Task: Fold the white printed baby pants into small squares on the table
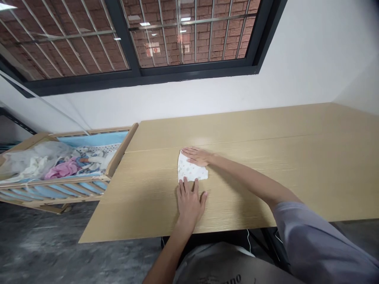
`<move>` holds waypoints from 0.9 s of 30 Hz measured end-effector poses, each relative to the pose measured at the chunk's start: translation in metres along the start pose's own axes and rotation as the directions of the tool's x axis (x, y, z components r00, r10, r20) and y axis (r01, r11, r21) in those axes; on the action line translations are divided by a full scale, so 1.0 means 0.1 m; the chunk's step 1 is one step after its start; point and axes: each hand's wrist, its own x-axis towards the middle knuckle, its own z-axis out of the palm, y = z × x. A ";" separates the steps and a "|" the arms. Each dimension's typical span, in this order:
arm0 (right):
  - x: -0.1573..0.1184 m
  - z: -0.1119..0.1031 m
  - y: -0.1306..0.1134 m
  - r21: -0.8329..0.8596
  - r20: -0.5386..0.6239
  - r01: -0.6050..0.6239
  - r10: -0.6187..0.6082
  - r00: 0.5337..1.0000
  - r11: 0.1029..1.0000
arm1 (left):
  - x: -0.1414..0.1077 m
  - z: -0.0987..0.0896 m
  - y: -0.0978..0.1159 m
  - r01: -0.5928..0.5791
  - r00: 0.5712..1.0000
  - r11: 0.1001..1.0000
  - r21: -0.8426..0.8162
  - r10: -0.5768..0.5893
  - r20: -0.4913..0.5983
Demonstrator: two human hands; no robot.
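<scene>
A small white cloth with a faint speckled print lies flat on the wooden table. Its left edge is curved, and its right side looks notched. My right hand rests palm down across the cloth's far edge, fingers stretched out to the left. At the near edge, my left hand lies flat with its fingers spread, the fingertips touching the cloth's lower border. Neither hand grips anything. Part of the far edge is hidden under the right hand.
Left of the table stands a wooden crib with a blue lining, holding a pink cloth, other crumpled fabrics and a clear plastic bag. A white wall and a barred window rise behind the table.
</scene>
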 end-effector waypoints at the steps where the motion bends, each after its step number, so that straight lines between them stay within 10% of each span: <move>1: 0.03 -0.01 0.05 -0.006 -0.006 -0.018 0.018 1.000 1.000 | 0.00 0.00 0.00 -0.003 1.000 1.000 0.000 0.003 -0.004; 9: 0.02 -0.16 -0.03 -0.014 -0.019 -0.085 0.085 0.996 0.996 | 0.02 -0.03 0.01 -0.012 1.000 0.999 0.033 0.011 0.026; 15: -0.49 -0.41 -0.51 -0.067 -0.202 -0.105 0.089 0.975 0.992 | 0.20 -0.16 -0.41 -0.208 0.978 0.978 -0.033 0.209 0.027; 27: -1.22 0.18 -0.93 -0.240 -0.290 -0.176 0.103 0.951 0.955 | 0.57 -0.12 -0.99 -0.391 0.897 0.903 -0.179 0.418 0.146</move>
